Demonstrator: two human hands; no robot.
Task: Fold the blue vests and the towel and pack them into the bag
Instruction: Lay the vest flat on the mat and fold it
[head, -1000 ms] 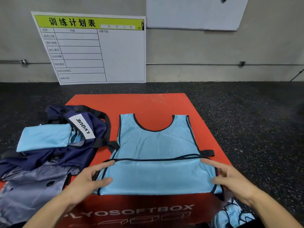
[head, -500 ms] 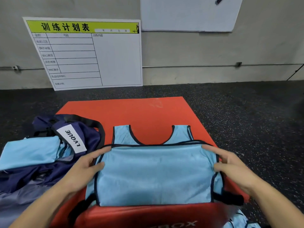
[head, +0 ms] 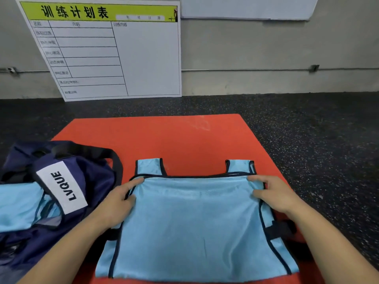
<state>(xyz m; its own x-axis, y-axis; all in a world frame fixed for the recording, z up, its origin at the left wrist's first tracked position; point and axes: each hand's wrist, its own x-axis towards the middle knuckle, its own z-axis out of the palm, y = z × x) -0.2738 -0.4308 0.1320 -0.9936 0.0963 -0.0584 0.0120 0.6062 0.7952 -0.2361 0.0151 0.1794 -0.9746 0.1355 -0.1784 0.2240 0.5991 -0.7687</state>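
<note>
One blue vest (head: 196, 222) on orange mat (head: 155, 138), folded, two shoulder straps pointing away from you. Your left hand (head: 117, 203) and right hand (head: 274, 195) each pinch folded hem corners. Navy LVQUE bag (head: 61, 181) left, one blue cloth inside.

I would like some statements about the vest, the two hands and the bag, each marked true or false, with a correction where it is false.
1. The blue vest lies on the orange mat. True.
2. The left hand rests inside the navy bag. False: it pinches the left corner of the vest's folded-up edge.
3. The right hand grips the right corner of that same edge. True.
4. The shoulder straps are fully covered by the fold. False: both strap ends show beyond the folded edge.
5. The bag's white label reads LVQUE. True.
</note>
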